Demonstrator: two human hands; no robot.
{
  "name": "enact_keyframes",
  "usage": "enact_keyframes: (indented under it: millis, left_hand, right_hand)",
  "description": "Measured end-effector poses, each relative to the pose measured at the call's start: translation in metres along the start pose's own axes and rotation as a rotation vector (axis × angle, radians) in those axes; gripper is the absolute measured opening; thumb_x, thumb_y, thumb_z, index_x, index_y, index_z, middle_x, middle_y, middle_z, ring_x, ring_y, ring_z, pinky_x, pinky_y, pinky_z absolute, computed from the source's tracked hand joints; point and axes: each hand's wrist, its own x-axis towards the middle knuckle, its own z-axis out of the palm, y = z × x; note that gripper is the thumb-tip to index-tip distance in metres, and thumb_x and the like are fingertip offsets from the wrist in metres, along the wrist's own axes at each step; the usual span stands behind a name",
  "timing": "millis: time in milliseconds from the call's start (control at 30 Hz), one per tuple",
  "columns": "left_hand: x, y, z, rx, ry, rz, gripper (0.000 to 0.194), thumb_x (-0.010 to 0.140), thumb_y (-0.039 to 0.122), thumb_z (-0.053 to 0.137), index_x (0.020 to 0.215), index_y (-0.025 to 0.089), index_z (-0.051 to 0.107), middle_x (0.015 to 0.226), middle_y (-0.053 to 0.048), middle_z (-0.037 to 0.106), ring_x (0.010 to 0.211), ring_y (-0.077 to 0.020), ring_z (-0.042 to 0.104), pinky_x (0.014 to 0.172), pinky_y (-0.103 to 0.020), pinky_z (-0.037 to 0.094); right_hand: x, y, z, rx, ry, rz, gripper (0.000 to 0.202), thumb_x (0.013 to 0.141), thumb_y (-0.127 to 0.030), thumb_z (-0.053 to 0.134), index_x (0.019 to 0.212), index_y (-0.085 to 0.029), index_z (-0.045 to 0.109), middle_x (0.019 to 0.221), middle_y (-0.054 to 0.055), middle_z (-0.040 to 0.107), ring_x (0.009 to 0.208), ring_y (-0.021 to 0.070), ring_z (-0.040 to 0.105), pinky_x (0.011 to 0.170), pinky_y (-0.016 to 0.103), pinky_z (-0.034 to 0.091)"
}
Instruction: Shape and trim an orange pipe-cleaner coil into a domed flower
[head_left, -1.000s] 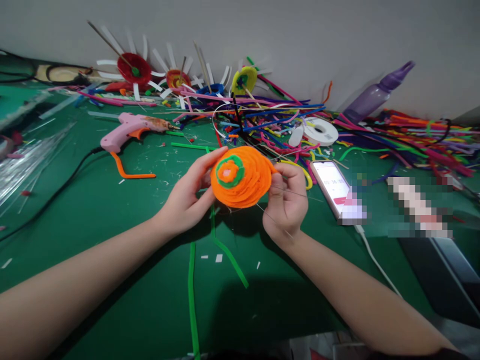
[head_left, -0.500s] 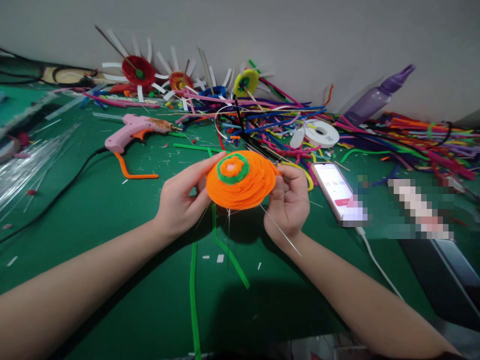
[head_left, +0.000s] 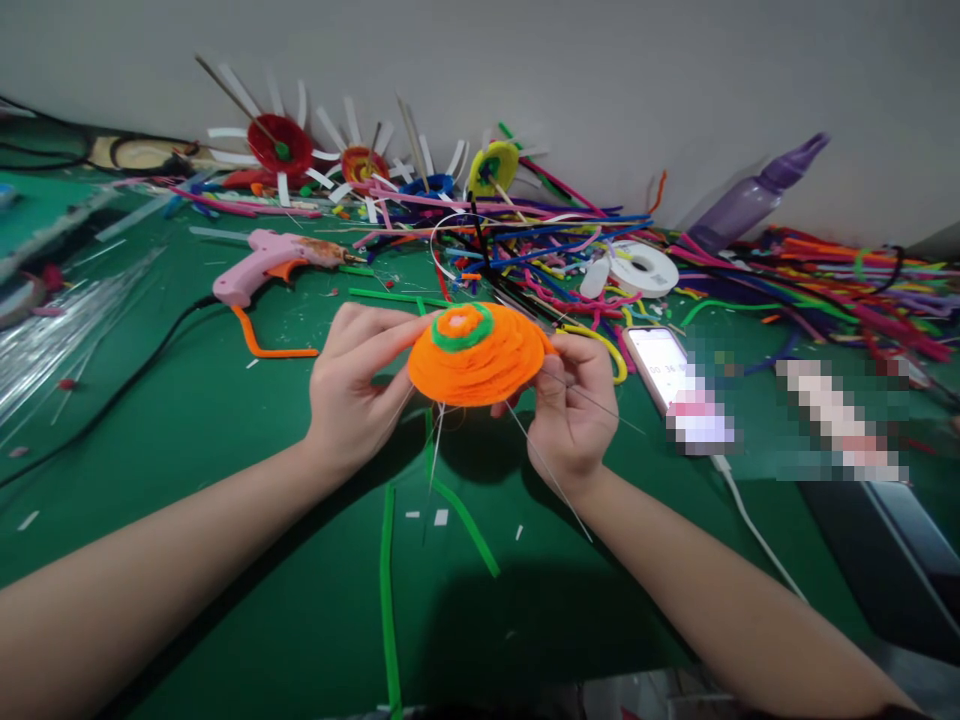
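Note:
Between my two hands is an orange dome of coiled pipe cleaner [head_left: 480, 365], with a green ring and a small pale centre near its top. Thin wires [head_left: 551, 485] stick out from under its rim. My left hand [head_left: 356, 375] grips the dome's left edge, thumb below and fingers along the side. At the right edge my right hand [head_left: 574, 400] pinches the rim, where a short orange end shows. The dome's underside is hidden. Below it, green pipe cleaner strips [head_left: 388, 600] lie on the green table [head_left: 247, 560].
A pink glue gun [head_left: 277, 262] with a black cord lies at the left. Behind are finished-looking coiled discs [head_left: 279, 145], heaped pipe cleaners [head_left: 540, 235] and a white spool [head_left: 643, 268]. To the right are a phone [head_left: 664, 370] on a cable and a purple bottle [head_left: 742, 205].
The dome has turned and tilted slightly, its green ring now a little higher and farther away. The wires beneath have swung leftward. My left hand's fingers have shifted along the edge.

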Motion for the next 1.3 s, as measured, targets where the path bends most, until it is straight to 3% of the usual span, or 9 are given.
enact_keyframes:
  millis: [267, 533, 700, 900, 1000, 1133, 1300]
  left_hand:
    - [0.0, 0.003, 0.001, -0.165, -0.035, -0.085, 0.011, 0.087, 0.029, 0.064, 0.096, 0.023, 0.066, 0.104, -0.005, 0.07, 0.097, -0.0201, 0.066, 0.084, -0.037, 0.053]
    - [-0.003, 0.005, 0.0, -0.197, -0.098, -0.117, 0.012, 0.09, 0.036, 0.058, 0.09, 0.025, 0.062, 0.103, -0.006, 0.071, 0.095, -0.0203, 0.068, 0.08, -0.037, 0.054]
    - [-0.008, 0.002, 0.003, -0.306, -0.089, -0.165, 0.017, 0.083, 0.028, 0.069, 0.095, 0.022, 0.059, 0.106, -0.007, 0.071, 0.098, -0.0203, 0.069, 0.08, -0.033, 0.056]
    - [-0.009, 0.0, 0.003, -0.313, -0.159, -0.156, 0.018, 0.082, 0.023, 0.068, 0.097, 0.022, 0.057, 0.094, -0.005, 0.07, 0.092, -0.0191, 0.069, 0.076, -0.03, 0.058]
    - [-0.008, 0.002, 0.002, -0.297, -0.185, -0.135, 0.016, 0.083, 0.024, 0.066, 0.095, 0.023, 0.055, 0.094, -0.004, 0.069, 0.091, -0.0181, 0.069, 0.073, -0.028, 0.057]
    - [-0.009, 0.003, 0.0, -0.302, -0.251, -0.166, 0.02, 0.081, 0.031, 0.068, 0.093, 0.023, 0.054, 0.098, -0.004, 0.068, 0.094, -0.0192, 0.067, 0.076, -0.03, 0.055]
    - [-0.007, 0.003, -0.001, -0.349, -0.285, -0.182, 0.025, 0.082, 0.041, 0.067, 0.089, 0.023, 0.051, 0.093, -0.003, 0.066, 0.087, -0.0182, 0.067, 0.075, -0.032, 0.054]
  right_hand:
    - [0.0, 0.001, -0.001, -0.088, -0.006, 0.006, 0.013, 0.097, -0.037, 0.048, 0.098, -0.025, 0.045, 0.067, -0.007, 0.062, 0.045, 0.0093, 0.063, 0.04, 0.021, 0.051]
    - [0.003, -0.001, -0.001, -0.087, -0.009, -0.015, 0.007, 0.098, -0.033, 0.047, 0.097, -0.026, 0.047, 0.066, -0.007, 0.063, 0.044, 0.0092, 0.062, 0.037, 0.02, 0.05]
    - [0.003, 0.0, -0.001, -0.079, 0.02, -0.039, 0.006, 0.097, -0.03, 0.05, 0.098, -0.025, 0.052, 0.075, -0.007, 0.061, 0.043, 0.0051, 0.059, 0.04, 0.018, 0.05]
    - [0.006, -0.001, -0.001, -0.285, 0.145, -0.134, 0.012, 0.095, -0.036, 0.054, 0.092, -0.024, 0.057, 0.084, -0.001, 0.062, 0.072, 0.01, 0.066, 0.052, 0.02, 0.052]
    - [0.007, -0.002, 0.0, -0.299, 0.153, -0.127, 0.014, 0.095, -0.036, 0.053, 0.093, -0.023, 0.057, 0.086, -0.001, 0.062, 0.07, 0.01, 0.065, 0.051, 0.02, 0.051]
    - [0.006, -0.004, 0.0, -0.326, 0.175, -0.115, 0.016, 0.095, -0.038, 0.053, 0.091, -0.023, 0.059, 0.084, -0.001, 0.062, 0.076, 0.0108, 0.067, 0.062, 0.022, 0.056]
    - [0.004, -0.002, -0.002, -0.187, 0.105, -0.041, 0.011, 0.095, -0.035, 0.052, 0.095, -0.025, 0.057, 0.082, -0.003, 0.062, 0.054, 0.0074, 0.062, 0.047, 0.02, 0.054]
